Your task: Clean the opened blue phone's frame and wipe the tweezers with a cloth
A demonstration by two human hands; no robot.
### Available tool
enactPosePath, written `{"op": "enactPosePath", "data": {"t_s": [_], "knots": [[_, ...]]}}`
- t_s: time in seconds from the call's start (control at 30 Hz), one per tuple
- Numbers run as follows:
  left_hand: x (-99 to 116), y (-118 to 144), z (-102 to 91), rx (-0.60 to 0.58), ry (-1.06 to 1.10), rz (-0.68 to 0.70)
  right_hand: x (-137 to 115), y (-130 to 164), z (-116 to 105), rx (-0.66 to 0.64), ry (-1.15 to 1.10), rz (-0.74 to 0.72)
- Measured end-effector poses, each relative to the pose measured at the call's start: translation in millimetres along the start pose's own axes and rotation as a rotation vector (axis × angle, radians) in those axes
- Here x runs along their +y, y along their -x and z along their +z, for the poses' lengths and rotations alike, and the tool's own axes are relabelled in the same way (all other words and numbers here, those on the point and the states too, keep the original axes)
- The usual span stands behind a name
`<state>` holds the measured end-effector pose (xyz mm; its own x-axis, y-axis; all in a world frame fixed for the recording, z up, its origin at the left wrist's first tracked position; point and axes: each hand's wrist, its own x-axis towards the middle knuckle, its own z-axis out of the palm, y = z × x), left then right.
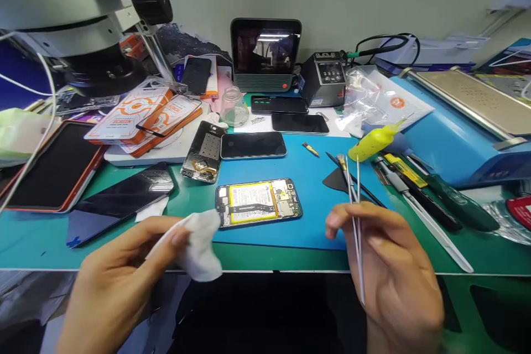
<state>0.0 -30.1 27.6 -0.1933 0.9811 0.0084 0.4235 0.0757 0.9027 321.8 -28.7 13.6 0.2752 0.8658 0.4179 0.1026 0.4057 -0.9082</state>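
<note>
A phone repair workshop. The desk [50,249] carries a blue mat [315,227] with an opened phone [258,203] showing its battery, other phones [253,145] and a stripped frame [204,152]. Screen boxes [133,113] are stacked at left under a microscope [83,16]. A soldering station [324,78], a glue bottle [373,144] and screwdrivers [440,191] lie at right.

White cloth [198,243], silver tweezers [355,221], yellow bottle [373,144], blue mat [319,204], orange-white boxes [136,113]

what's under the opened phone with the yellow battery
The opened phone lies flat on a blue mat, which rests on the green bench mat. Anything directly beneath it is hidden.
</note>
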Motion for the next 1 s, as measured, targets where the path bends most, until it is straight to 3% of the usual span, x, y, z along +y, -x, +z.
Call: {"op": "enactPosePath", "data": {"t_s": [0.27, 0.4, 0.57, 0.83, 1.0], "knots": [[4, -10, 27.3, -0.295, 0.275, -0.077, -14, 18, 28, -0.115, -0.267, -0.016], [6, 1, 29.8, -0.375, 0.293, -0.045, -14, 23, 38, -0.127, -0.297, 0.020], [10, 13, 27.7, -0.456, 0.258, 0.025, -12, 27, 35, -0.136, -0.294, 0.072], [17, 6, 22.1, -0.461, 0.274, 0.216, -9, 33, 16, -0.096, -0.255, 0.172], [10, 9, 22.5, -0.452, 0.237, 0.228, -13, 39, 18, -0.122, -0.255, 0.156]]}}
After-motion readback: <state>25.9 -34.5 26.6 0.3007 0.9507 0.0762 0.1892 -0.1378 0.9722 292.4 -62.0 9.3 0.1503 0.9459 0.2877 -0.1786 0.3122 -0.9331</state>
